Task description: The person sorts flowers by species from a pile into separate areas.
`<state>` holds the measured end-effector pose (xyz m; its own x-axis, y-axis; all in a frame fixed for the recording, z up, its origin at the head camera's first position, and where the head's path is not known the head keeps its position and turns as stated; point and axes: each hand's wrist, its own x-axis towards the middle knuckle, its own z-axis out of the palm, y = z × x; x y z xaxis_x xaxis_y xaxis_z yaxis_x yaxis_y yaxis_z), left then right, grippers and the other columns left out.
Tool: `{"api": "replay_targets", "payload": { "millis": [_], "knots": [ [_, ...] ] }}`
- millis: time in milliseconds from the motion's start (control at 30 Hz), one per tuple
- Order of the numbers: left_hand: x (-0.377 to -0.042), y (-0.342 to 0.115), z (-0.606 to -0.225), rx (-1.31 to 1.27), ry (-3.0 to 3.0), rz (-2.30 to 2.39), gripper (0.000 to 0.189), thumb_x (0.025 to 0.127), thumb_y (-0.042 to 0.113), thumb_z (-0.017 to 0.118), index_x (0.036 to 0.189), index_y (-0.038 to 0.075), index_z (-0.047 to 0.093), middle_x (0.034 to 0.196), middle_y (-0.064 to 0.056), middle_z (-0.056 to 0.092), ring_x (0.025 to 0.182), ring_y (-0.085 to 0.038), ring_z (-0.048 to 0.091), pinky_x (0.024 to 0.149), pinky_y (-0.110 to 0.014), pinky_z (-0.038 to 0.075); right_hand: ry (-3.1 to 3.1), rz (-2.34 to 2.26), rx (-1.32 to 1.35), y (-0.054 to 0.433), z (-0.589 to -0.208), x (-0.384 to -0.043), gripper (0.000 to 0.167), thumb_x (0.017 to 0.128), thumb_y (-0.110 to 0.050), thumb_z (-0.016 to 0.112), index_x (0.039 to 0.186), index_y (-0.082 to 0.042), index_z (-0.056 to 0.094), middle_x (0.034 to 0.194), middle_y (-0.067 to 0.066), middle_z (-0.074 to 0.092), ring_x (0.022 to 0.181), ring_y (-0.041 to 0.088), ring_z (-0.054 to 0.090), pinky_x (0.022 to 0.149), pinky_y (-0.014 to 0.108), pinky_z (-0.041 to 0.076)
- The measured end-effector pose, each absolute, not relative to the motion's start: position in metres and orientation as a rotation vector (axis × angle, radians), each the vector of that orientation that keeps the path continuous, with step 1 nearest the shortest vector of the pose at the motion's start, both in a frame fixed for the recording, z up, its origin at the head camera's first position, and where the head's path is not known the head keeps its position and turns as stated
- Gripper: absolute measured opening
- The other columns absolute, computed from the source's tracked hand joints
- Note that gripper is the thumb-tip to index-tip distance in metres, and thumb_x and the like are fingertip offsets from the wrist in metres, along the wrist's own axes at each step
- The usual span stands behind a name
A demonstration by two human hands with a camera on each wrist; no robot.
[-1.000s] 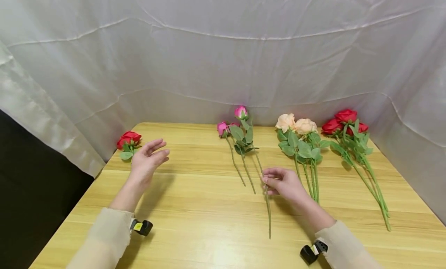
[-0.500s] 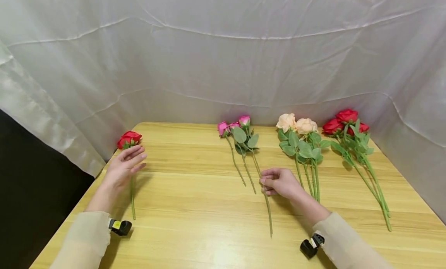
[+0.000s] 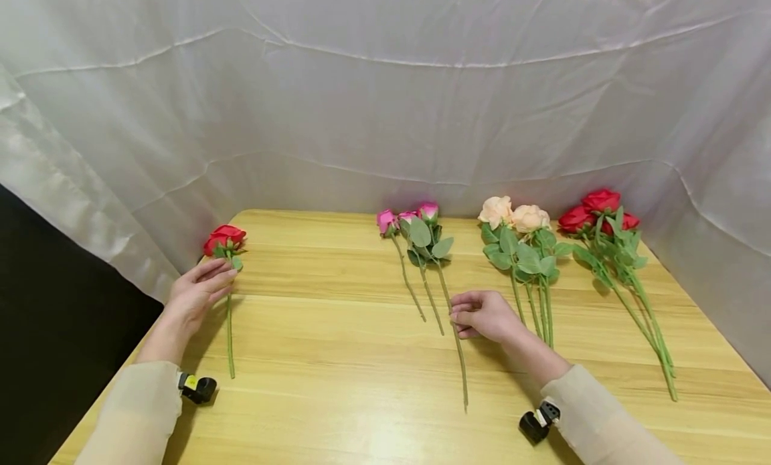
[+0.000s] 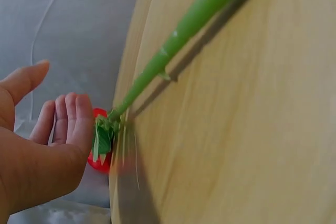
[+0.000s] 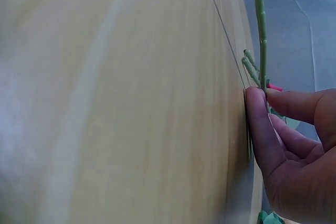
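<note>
At the table's left lies a single red rose (image 3: 225, 239), its green stem pointing toward me. My left hand (image 3: 199, 292) hovers over that stem just below the bloom, fingers extended and thumb apart; in the left wrist view nothing lies between them. Near the middle, my right hand (image 3: 486, 316) pinches the stem of a pink rose (image 3: 428, 213) between thumb and fingers. The right wrist view shows this stem (image 5: 261, 35) passing between thumb and fingertip. Beside it lie two other pink roses (image 3: 387, 221), partly overlapped by leaves.
Peach roses (image 3: 529, 219) lie right of my right hand, their stems close to my wrist. Farther right is a bunch of red roses (image 3: 601, 201). A pale grey cloth (image 3: 361, 117) hangs behind the wooden table (image 3: 337, 385).
My left hand has moved left and down to the red rose's stem. The pink rose in my right hand has come down beside the other pink ones, its bloom lower and slightly right.
</note>
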<state>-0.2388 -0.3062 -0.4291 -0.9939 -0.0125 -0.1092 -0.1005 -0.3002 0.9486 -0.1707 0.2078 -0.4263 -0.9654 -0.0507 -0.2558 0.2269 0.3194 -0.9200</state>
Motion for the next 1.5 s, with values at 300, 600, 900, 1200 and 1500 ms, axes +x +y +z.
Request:
{"api": "replay_targets", "payload": {
  "millis": [300, 600, 900, 1200, 1500],
  "knots": [
    [-0.242, -0.311, -0.435, -0.363, 1.959, 2.36, 0.037, 0.096, 0.001, 0.073, 0.125, 0.017, 0.057, 0.09, 0.02, 0.071, 0.083, 0.005, 0.068, 0.079, -0.014, 0.058, 2.358, -1.7, 0.143, 0.209, -0.428, -0.172, 0.036, 0.097, 0.004, 0.067, 0.131, 0.014, 0.059, 0.11, 0.02, 0.068, 0.075, 0.019, 0.07, 0.07, 0.035, 0.066],
    [-0.243, -0.312, -0.436, -0.429, 2.112, 2.22, 0.071, 0.096, 0.007, 0.074, 0.156, 0.0, 0.037, 0.088, 0.025, 0.066, 0.08, 0.011, 0.065, 0.079, -0.012, 0.058, 2.364, -1.699, 0.141, 0.207, -0.422, -0.171, 0.043, 0.098, 0.002, 0.067, 0.137, 0.013, 0.054, 0.116, 0.024, 0.068, 0.08, 0.022, 0.071, 0.071, 0.036, 0.066],
    [-0.245, -0.316, -0.437, -0.441, 2.158, 2.096, 0.08, 0.097, 0.008, 0.073, 0.16, -0.006, 0.026, 0.099, 0.017, 0.061, 0.08, 0.011, 0.063, 0.08, -0.012, 0.058, 2.426, -1.811, 0.071, 0.204, -0.414, -0.177, 0.048, 0.1, -0.004, 0.065, 0.144, 0.01, 0.05, 0.135, 0.029, 0.06, 0.107, 0.033, 0.069, 0.087, 0.039, 0.064],
    [-0.248, -0.318, -0.433, -0.434, 2.168, 2.03, 0.075, 0.098, 0.002, 0.069, 0.158, -0.011, 0.026, 0.107, 0.006, 0.059, 0.077, 0.007, 0.065, 0.079, -0.016, 0.06, 2.422, -2.055, -0.015, 0.195, -0.41, -0.183, 0.047, 0.1, -0.005, 0.065, 0.144, 0.008, 0.053, 0.138, 0.028, 0.061, 0.108, 0.025, 0.07, 0.093, 0.042, 0.062],
    [-0.252, -0.314, -0.432, -0.422, 2.185, 2.015, 0.074, 0.097, -0.003, 0.066, 0.157, -0.013, 0.025, 0.109, 0.001, 0.06, 0.074, 0.004, 0.068, 0.077, -0.02, 0.062, 2.311, -2.281, -0.096, 0.169, -0.405, -0.193, 0.044, 0.101, -0.008, 0.068, 0.142, 0.005, 0.058, 0.137, 0.026, 0.063, 0.105, 0.02, 0.071, 0.093, 0.041, 0.062]
  ]
}}
